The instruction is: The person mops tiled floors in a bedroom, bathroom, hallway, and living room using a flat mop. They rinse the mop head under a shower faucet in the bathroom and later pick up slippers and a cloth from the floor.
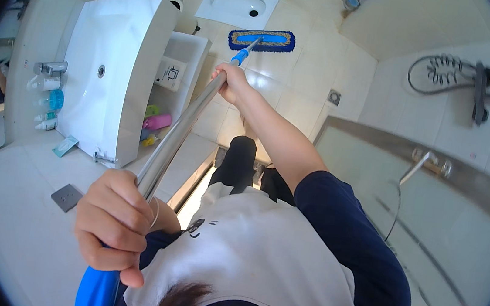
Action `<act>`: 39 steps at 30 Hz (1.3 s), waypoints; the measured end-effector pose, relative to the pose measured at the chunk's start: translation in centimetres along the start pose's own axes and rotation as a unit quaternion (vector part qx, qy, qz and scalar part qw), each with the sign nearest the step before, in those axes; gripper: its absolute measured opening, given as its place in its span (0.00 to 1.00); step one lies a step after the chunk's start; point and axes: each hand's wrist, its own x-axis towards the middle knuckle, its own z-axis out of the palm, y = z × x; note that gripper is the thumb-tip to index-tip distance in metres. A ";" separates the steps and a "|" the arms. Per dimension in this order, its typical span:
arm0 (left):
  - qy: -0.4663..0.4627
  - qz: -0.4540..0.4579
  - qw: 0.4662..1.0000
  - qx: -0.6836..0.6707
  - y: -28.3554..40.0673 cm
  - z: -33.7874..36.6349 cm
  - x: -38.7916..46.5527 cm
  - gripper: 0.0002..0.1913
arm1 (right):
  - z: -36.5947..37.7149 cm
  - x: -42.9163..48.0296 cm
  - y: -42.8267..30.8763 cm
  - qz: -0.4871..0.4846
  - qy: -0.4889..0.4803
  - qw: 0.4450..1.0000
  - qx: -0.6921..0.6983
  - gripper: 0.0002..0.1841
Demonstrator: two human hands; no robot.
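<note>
A flat mop with a steel pole (184,125) slants across the view from lower left to upper middle. My left hand (113,221) is wrapped around the pole near its upper end, just above a blue plastic grip (97,293). Farther down, my right hand (232,80) grips the same pole, close to a blue collar (240,56). The mop head (262,40), with dark blue fringe and a bright blue plate, lies on the tiled floor (278,72) in front of a white squat toilet (204,6).
At left stands a white washbasin (112,36) with bottles along its back. An open shelf (199,55) below it holds a box and a pink bottle (157,121). A floor drain (334,97), a glass door (364,154) and a coiled shower hose (443,69) are at right.
</note>
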 end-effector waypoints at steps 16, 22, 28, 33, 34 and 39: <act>-0.052 -0.229 0.968 0.083 -12.6 -14.8 9.1 0.12 | 9.5 17.7 -19.0 -0.003 -0.034 0.997 0.067 0.07; 0.086 -0.277 0.956 0.037 -24.1 -13.5 8.4 0.16 | 3.6 26.4 -33.4 0.003 0.043 0.998 -0.053 0.16; 0.381 -0.250 0.869 0.193 -29.8 -10.5 13.1 0.17 | 2.0 37.3 -40.3 0.043 0.175 0.974 -0.134 0.09; 0.440 -0.220 0.832 0.257 -28.7 -5.7 15.2 0.15 | 1.9 37.2 -36.3 0.089 0.200 0.947 -0.233 0.06; 0.449 -0.207 0.819 0.290 -28.4 -4.2 16.0 0.13 | 2.3 36.3 -35.4 0.105 0.175 0.950 -0.237 0.05; 0.544 -0.056 0.479 0.687 -26.2 1.3 22.1 0.18 | 6.9 27.4 -31.6 0.134 0.170 0.941 -0.260 0.06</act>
